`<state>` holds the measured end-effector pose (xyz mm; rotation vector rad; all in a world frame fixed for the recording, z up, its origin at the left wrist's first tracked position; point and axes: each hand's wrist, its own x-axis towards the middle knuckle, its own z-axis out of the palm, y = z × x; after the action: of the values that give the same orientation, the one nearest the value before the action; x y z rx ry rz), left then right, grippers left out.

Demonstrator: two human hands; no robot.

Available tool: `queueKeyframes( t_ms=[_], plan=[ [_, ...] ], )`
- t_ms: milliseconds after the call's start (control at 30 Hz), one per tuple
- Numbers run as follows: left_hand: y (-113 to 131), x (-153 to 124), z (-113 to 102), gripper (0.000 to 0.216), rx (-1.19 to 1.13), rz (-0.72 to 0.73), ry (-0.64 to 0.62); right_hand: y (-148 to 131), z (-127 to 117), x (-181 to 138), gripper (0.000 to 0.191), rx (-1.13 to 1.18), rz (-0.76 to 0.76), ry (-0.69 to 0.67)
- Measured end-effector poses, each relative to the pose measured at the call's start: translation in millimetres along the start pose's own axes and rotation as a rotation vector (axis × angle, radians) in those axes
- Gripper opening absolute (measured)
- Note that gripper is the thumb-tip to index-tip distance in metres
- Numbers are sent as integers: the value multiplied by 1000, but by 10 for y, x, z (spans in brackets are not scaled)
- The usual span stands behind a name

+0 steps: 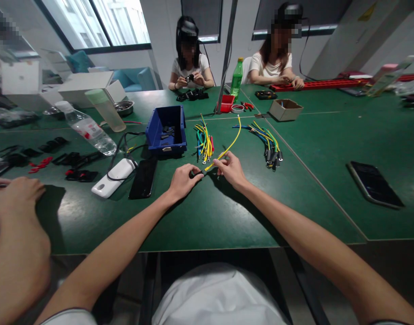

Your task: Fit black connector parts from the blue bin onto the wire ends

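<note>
My left hand [183,180] and my right hand [230,169] meet over the green table [227,216], both pinched. Between them runs a yellow wire [231,144] that curves away toward the back. My right fingers grip the wire near its close end. My left fingertips pinch a small black piece [199,173] at that end. A bundle of coloured wires with ring ends [204,142] lies just beyond my hands. A second bundle with black sleeves [268,143] lies to the right of it.
A blue bin [166,131], black phone [143,178], white power bank [113,177], water bottle [86,127] and black clips [74,159] are on the left. Another phone [374,184] lies right. A cardboard box [286,109] and green bottle [237,79] stand farther back. Two people work opposite; another person's arm [17,234] rests at left.
</note>
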<state>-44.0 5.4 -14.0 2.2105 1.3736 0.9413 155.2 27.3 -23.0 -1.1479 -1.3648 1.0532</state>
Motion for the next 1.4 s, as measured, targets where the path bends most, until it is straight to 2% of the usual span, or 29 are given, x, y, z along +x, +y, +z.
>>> queueKeyframes(
  t_ms=[900,1400],
  plan=[
    [13,-8,-1,12,9,24,14,65,15,45,29,102,-33,-6],
    [32,-8,-17,12,63,32,29,50,22,42,34,2,-25,31]
  ],
)
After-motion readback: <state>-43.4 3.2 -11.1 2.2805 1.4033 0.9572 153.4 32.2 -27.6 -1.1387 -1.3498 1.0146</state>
